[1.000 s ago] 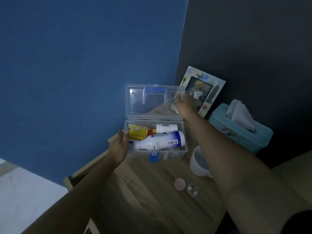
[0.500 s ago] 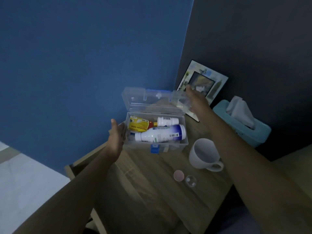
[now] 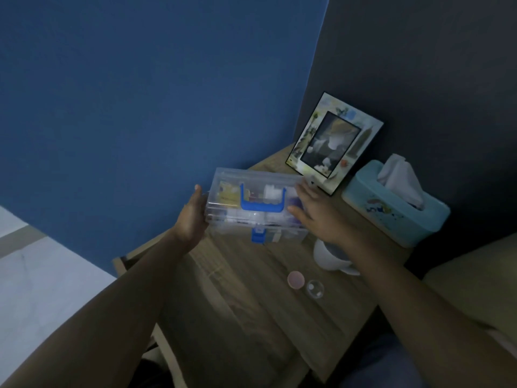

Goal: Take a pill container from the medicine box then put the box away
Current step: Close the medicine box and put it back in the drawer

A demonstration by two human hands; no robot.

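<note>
The clear plastic medicine box point(image 3: 253, 219) with a blue handle and blue latch sits on the wooden bedside table point(image 3: 246, 309), its lid down. Bottles and a yellow pack show dimly through the plastic. My left hand point(image 3: 192, 217) cups the box's left end, fingers reaching behind it. My right hand point(image 3: 314, 212) lies over the lid's right end, fingers spread and thumb on top. A small pink cap point(image 3: 295, 279) and a small clear round container point(image 3: 315, 288) lie on the table nearer to me.
A white mug point(image 3: 330, 257) stands just under my right wrist. A teal tissue box point(image 3: 391, 208) and a picture frame point(image 3: 334, 142) stand at the back right. Blue wall lies behind and to the left; the table's left edge drops to pale floor.
My right hand swung the lid down from upright until it lay on the box. My left hand stayed at the box's left end.
</note>
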